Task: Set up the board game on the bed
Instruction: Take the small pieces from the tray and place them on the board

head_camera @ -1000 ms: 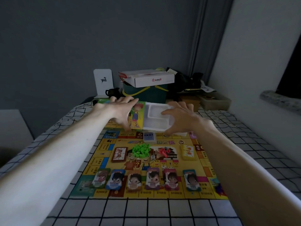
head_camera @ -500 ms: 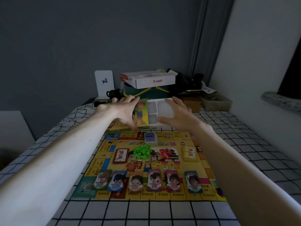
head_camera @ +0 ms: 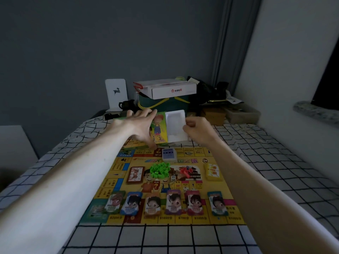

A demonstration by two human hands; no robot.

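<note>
The left hand [head_camera: 141, 123] lies spread, fingers straight, over the game box [head_camera: 158, 125]; the right hand [head_camera: 197, 130] pinches the white tray [head_camera: 175, 123]. Six character cards [head_camera: 173, 204] line the board [head_camera: 119, 167].

Bare black-and-white checked bedding [head_camera: 165, 239] runs open along the lower edge of the frame and down both sides of the yellow printed game board [head_camera: 117, 173], leaving clear paths in from lower left and lower right. The board's centre is crowded by a heap of small green plastic houses [head_camera: 160, 169], red pieces [head_camera: 185, 172], a white die [head_camera: 173, 178] and card stacks. Six character cards [head_camera: 174, 202] line its near edge. Beyond the board's far edge, a white cardboard box [head_camera: 170, 88] atop a dark green bin [head_camera: 165, 105] blocks the upper centre.
</note>
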